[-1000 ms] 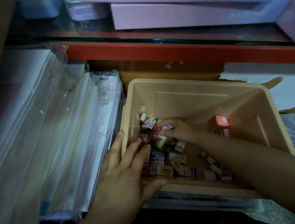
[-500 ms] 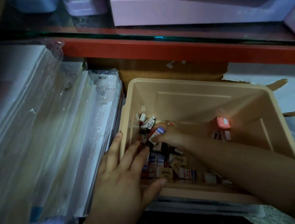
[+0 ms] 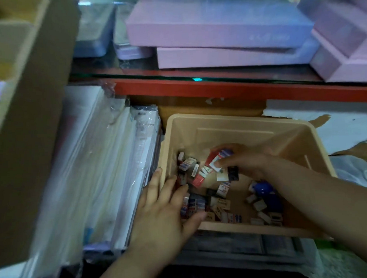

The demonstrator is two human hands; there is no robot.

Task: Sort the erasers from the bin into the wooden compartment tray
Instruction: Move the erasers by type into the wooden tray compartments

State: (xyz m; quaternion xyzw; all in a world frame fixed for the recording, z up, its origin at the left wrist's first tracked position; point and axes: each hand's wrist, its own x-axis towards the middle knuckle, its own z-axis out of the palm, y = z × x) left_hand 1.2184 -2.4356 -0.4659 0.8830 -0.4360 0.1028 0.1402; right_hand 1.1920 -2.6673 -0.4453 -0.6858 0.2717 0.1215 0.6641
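Note:
A beige plastic bin [image 3: 237, 134] sits low in front of me with several small wrapped erasers [image 3: 206, 203] scattered over its floor. My right hand [image 3: 242, 159] is inside the bin, raised a little off the floor, and grips a bunch of erasers [image 3: 218, 158] in red, white and blue wrappers. My left hand [image 3: 162, 209] rests over the bin's near left corner with the fingers laid across the rim and the thumb along the front edge. At the far left, part of a wooden compartment tray [image 3: 28, 68] shows, blurred.
A blue rounded object [image 3: 263, 189] lies in the bin by my right forearm. Plastic-wrapped paper stacks [image 3: 91, 164] stand left of the bin. Above, a red shelf edge [image 3: 218, 89] carries pink boxes [image 3: 220, 30]. White crumpled paper [image 3: 346, 127] lies to the right.
My right hand has lifted off the bin floor with a bunch of erasers. The view has tilted up and left, bringing the wooden tray into sight. My left hand stays on the rim.

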